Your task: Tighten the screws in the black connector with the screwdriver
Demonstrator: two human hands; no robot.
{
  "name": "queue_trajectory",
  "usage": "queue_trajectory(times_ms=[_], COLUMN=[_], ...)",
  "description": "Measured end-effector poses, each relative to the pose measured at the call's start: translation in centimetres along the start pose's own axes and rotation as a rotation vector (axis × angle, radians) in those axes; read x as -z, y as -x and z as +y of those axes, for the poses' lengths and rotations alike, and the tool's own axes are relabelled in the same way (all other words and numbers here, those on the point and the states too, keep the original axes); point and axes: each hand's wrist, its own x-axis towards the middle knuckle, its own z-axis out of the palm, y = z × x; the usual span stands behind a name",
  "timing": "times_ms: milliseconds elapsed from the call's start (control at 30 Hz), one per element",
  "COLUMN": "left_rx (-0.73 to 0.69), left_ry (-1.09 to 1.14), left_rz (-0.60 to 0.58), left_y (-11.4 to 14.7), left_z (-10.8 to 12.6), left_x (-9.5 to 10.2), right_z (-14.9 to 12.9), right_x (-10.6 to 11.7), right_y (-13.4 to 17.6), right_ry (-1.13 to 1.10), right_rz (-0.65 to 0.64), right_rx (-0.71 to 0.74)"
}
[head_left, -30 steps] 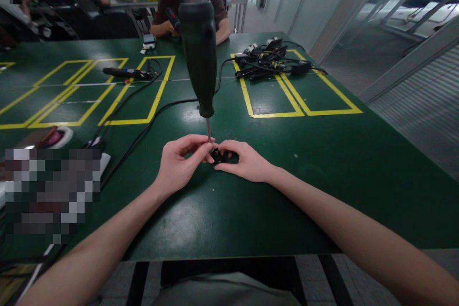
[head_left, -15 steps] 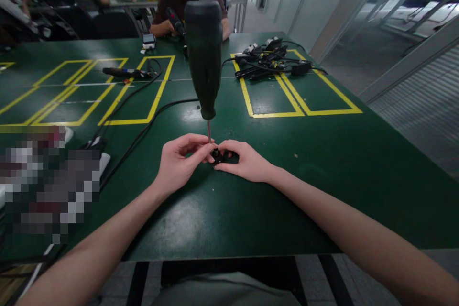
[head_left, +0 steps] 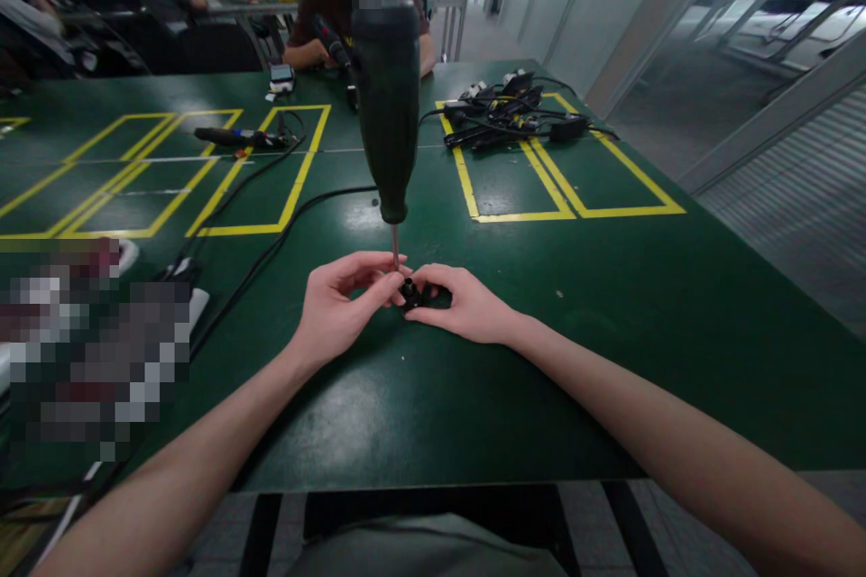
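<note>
A screwdriver (head_left: 387, 108) with a thick dark handle stands upright over the table, its thin metal shaft pointing down. My left hand (head_left: 342, 302) is closed, thumb and fingers pinched around the low end of that shaft; the tip is hidden by the fingers. Just beside it is a small black part (head_left: 409, 290) with a short round neck on top. My right hand (head_left: 470, 302) grips this part from the right between thumb and fingers, close to the tabletop. The fingertips of both hands nearly meet there.
The green table (head_left: 541, 397) carries yellow tape outlines. A heap of black cables and adapters (head_left: 514, 113) lies at the back right. A dark corded tool (head_left: 236, 137) rests at the back left. Blurred-out items sit at the left. Across the table a person (head_left: 365, 27) sits.
Almost nothing differs. Both hands, the upright screwdriver and the small black part stay in place, with only a tiny shift of the view.
</note>
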Motion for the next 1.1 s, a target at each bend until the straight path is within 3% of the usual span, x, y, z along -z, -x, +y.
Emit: queue_trajectory(times_ms=[1100], left_rx=[-0.035], left_ry=[-0.031], left_rz=[0.031], left_y=[0.00], left_z=[0.07], left_x=[-0.13], right_z=[0.28], right_x=[-0.07], right_y=[-0.05], right_ry=[0.045], right_rz=[0.006], right_rx=[0.009])
